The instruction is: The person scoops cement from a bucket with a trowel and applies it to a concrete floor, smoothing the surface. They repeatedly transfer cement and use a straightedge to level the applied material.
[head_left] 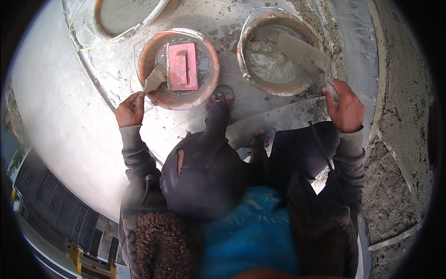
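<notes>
My left hand is closed on the handle of a wide, mud-coated brush, whose head is over the left side of an orange-rimmed bucket. In that bucket a pink rectangular float lies in grey water. My right hand grips the handle of a mortar-coated trowel, whose blade slants into the second bucket, which holds wet grey mortar.
A third bucket stands at the upper left on the pale concrete surface. My feet are just below the buckets. Rough mortared surface runs along the right. A dark ribbed structure shows beyond an edge at lower left.
</notes>
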The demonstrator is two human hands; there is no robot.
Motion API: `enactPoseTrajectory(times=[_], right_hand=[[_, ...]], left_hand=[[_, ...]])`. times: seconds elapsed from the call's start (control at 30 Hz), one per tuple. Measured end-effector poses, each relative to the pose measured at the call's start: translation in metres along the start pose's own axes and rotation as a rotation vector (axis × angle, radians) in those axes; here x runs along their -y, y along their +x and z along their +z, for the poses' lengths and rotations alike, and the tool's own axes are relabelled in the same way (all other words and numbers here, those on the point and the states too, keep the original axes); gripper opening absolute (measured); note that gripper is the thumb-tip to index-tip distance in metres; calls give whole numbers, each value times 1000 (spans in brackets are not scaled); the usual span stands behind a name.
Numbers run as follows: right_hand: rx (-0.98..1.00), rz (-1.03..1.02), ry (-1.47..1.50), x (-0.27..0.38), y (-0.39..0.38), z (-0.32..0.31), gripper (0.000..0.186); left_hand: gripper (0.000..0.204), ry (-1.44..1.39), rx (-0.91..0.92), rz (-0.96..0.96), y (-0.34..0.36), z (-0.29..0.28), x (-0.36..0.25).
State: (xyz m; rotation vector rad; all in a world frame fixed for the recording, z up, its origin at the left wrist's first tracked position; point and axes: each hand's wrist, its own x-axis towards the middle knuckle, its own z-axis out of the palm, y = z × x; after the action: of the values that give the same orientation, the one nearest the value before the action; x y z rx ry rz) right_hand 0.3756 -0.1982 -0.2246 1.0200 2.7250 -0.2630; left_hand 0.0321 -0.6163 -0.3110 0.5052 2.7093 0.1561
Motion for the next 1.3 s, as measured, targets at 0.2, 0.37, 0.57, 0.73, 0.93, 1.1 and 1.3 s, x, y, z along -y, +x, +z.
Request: enactPoseTrajectory(times=[0.2,0.37,0.57,0.73,0.93,1.1,1.3], right_hand=[[36,-5,-2,3,1,5,28],[22,60,14,-7,-4,4,29],[-32,26,7,-10,0,10,32],[4,-28,-64,-5,6,-4,29],[207,-53,-184,-7,27,1,28],[193,-207,-266,41,27,33,24],[211,-168,-387,46,51,-34,15]], left_hand=[[30,158,-8,-8,15,20,-37],[31,-707,-17,72,-26,-17,7],[27,-974,114,463,-16,13,-83],[21,-692,158,625,-6,39,-143],[26,-906,-125,146,-39,-10,-54],[30,-595,-208,2,-28,11,2],[42,-148,-374,394,-36,5,-55]])
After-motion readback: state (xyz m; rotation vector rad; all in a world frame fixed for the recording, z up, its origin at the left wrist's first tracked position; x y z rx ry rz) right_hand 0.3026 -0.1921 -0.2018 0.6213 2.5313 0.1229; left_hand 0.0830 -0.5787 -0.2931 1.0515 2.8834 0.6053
